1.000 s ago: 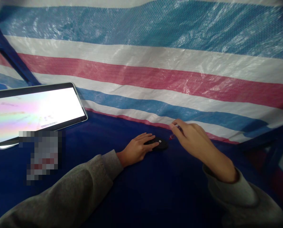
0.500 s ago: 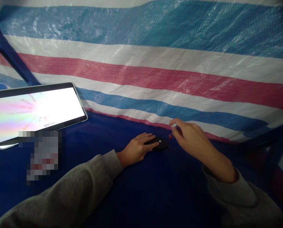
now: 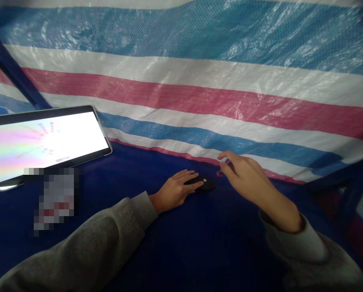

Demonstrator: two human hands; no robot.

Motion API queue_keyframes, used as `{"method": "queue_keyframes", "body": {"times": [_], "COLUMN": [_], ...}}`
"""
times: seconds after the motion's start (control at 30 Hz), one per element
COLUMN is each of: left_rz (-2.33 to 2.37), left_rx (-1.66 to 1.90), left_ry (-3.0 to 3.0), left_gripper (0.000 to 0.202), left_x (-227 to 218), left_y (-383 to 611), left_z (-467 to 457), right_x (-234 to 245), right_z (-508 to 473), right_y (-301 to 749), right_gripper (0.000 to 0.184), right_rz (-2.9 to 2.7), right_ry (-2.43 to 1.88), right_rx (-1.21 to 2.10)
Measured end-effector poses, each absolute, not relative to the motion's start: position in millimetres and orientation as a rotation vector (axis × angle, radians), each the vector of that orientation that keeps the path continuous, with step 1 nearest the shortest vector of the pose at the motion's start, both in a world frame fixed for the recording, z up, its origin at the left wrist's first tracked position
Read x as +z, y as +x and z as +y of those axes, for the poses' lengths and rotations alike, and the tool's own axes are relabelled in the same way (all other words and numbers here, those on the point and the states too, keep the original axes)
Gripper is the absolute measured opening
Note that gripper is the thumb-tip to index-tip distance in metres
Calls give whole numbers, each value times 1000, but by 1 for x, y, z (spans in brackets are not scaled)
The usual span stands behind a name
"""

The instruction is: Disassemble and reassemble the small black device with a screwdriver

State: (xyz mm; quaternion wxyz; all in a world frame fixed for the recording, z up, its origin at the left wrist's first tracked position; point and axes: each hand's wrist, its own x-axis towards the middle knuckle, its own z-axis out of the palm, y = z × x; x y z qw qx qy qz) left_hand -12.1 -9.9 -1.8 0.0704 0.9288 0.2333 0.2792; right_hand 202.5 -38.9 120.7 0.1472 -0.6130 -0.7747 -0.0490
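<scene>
Dark blue cloth covers the surface (image 3: 199, 247), and on it lies a small black device (image 3: 208, 185) with a pale dot on its top, near the back edge where the cloth meets the hanging sheet. The left hand (image 3: 174, 190) rests flat beside it. Its fingers (image 3: 190, 177) are stretched out and open, and their tips lie on the near side of the device without closing around it.

The right hand (image 3: 248, 175) is raised a little above the surface, just right of the device. Thumb and first finger are pinched together on a small red thing (image 3: 220, 173) – thin and partly hidden, so I cannot tell what it is. Its lower end points down toward the device.

Both arms wear grey sleeves (image 3: 108, 237). Far to the left a tablet (image 3: 47, 140) stands tilted, its screen bright – well apart from the hands. Behind everything hangs a woven plastic sheet (image 3: 199, 95) with blue, white and red stripes.
</scene>
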Motion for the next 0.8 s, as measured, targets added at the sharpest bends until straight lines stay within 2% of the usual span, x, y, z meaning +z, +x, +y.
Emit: {"method": "queue_keyframes", "body": {"times": [0.23,0.33,0.53,0.8], "left_rz": [699,694,694,704], "left_rx": [838,845,842,840], "left_ry": [2794,2794,2793,2778], "left_gripper": [37,37,37,36], "left_x": [-2,-2,-3,-2], "left_y": [-12,-12,-13,-12], "left_z": [-9,-9,-9,-10], "right_x": [122,123,123,121], "right_z": [-39,-38,-39,-37], "right_y": [202,202,201,203], "right_gripper": [31,26,31,26], "right_rz": [-2229,-2229,-2226,-2236], "right_ry": [-1816,-1791,-1820,-1811], "right_rx": [-139,-153,-115,-137]}}
